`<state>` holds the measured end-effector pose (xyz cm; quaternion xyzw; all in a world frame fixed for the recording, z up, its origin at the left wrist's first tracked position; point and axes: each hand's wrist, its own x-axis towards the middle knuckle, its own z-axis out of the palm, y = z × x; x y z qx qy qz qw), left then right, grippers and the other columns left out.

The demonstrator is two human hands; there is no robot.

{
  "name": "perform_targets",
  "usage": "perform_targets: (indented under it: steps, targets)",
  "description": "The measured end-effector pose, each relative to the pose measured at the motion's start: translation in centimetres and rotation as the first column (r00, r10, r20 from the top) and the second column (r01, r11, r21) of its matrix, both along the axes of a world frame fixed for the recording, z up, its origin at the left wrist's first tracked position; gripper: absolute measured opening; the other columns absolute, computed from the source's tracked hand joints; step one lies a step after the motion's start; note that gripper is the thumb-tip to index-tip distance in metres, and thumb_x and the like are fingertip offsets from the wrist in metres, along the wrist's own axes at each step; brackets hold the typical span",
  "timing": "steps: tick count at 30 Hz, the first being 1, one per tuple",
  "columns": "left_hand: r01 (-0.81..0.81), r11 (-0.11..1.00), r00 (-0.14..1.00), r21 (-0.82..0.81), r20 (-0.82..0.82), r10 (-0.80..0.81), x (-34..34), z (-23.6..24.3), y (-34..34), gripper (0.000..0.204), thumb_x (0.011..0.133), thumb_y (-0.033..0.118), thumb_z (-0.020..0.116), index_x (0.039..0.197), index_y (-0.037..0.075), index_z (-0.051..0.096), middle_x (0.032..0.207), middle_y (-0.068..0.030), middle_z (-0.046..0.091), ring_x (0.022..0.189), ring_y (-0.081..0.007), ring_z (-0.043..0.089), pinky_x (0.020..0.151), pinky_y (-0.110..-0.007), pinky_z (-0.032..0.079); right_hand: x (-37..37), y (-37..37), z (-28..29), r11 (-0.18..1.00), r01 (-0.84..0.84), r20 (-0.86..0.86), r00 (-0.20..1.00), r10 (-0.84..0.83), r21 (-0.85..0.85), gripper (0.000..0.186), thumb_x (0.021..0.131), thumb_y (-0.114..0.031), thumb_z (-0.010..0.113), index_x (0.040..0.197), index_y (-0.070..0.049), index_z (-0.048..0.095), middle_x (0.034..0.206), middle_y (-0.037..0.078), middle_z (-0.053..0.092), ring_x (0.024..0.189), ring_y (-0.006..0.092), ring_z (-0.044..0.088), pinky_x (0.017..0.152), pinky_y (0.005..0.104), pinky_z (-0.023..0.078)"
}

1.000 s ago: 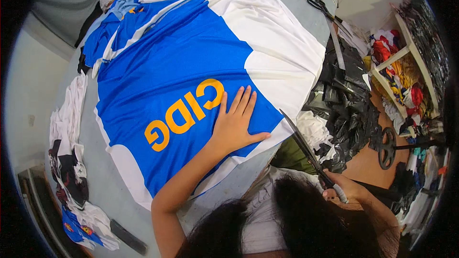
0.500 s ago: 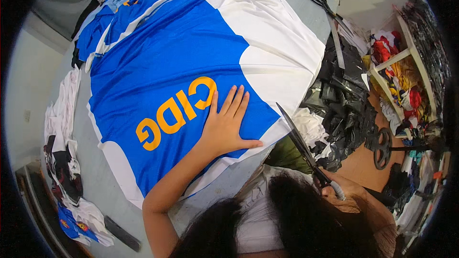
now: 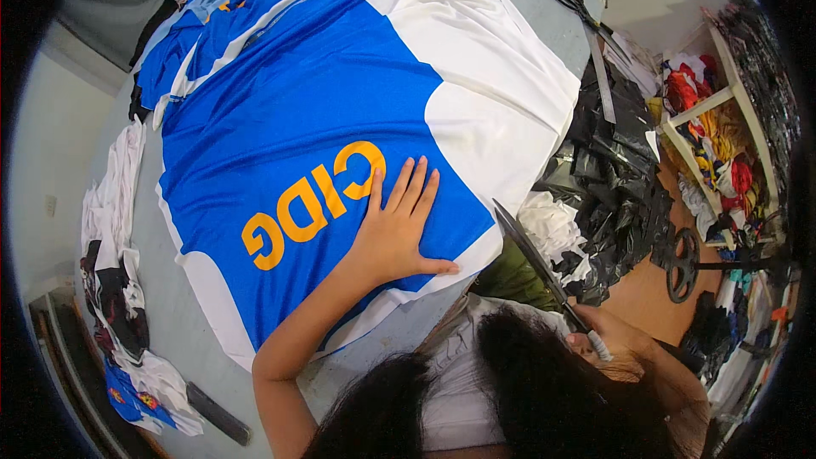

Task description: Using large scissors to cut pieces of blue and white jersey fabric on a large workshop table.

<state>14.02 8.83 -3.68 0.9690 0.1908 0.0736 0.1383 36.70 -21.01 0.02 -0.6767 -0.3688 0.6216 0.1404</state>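
A large piece of bright blue and white cloth (image 3: 297, 85), with orange lettering on its blue part, lies spread over the table. My left hand (image 3: 393, 242) rests flat on its near right part, fingers spread and thumb out to the side, over the last of the letters. My right hand (image 3: 612, 331), at the lower right, is wrapped round the handles of a long pair of dark scissors (image 3: 540, 263), one handle pale. The scissors' tip points up and left at the cloth's white right edge. Dark hair hides part of my right arm.
Another pair of black scissors (image 3: 578, 7) and a metal ruler (image 3: 602, 76) lie at the table's far right. Black plastic (image 3: 625, 187) and white scraps (image 3: 548, 225) are heaped right of the cloth. A shelf of coloured cloth (image 3: 705, 106) stands beyond. Garments (image 3: 115, 195) line the left edge.
The scissors' tip has dropped a little toward me, and the blades look closer together. My left hand has shifted slightly left and nearer on the cloth.
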Motion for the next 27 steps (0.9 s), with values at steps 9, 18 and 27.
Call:
perform_targets:
  steps: [9,18,27]
  targets:
    - [-0.109,0.993,0.993,0.037,0.055,0.107,0.3,-0.9,-0.9,0.099,0.069,0.068,0.053,0.135,-0.002,0.032,0.143,-0.0182,0.025,0.135,-0.0318,0.017,0.104,-0.059,0.006,2.6,1.5,0.0,0.967,-0.255,0.04,0.966,0.256,-0.025,0.062,0.071,-0.045,0.071,0.107,-0.002,0.045,0.084,0.005,0.047,0.076,0.0159,0.045,0.068,0.0296,0.039]
    - [-0.108,0.992,0.994,0.062,0.042,0.106,0.1,-1.0,-1.3,0.103,0.067,0.07,0.054,0.136,-0.001,0.03,0.144,-0.0177,0.024,0.135,-0.032,0.017,0.104,-0.06,0.003,0.1,1.5,0.7,0.988,-0.146,0.073,0.987,0.142,0.049,0.054,0.077,-0.044,0.066,0.099,0.002,0.047,0.083,0.015,0.05,0.079,0.0242,0.049,0.069,0.0367,0.039]
    - [-0.122,0.991,0.992,0.054,0.04,0.12,-0.3,-0.9,-1.6,0.104,0.066,0.07,0.055,0.136,-0.002,0.029,0.143,-0.0186,0.025,0.135,-0.0322,0.017,0.104,-0.06,0.003,-0.2,1.3,1.5,0.97,-0.211,0.216,0.959,0.182,0.12,0.037,0.081,-0.034,0.062,0.09,-0.001,0.049,0.075,0.01,0.05,0.07,0.0187,0.048,0.065,0.0327,0.041]
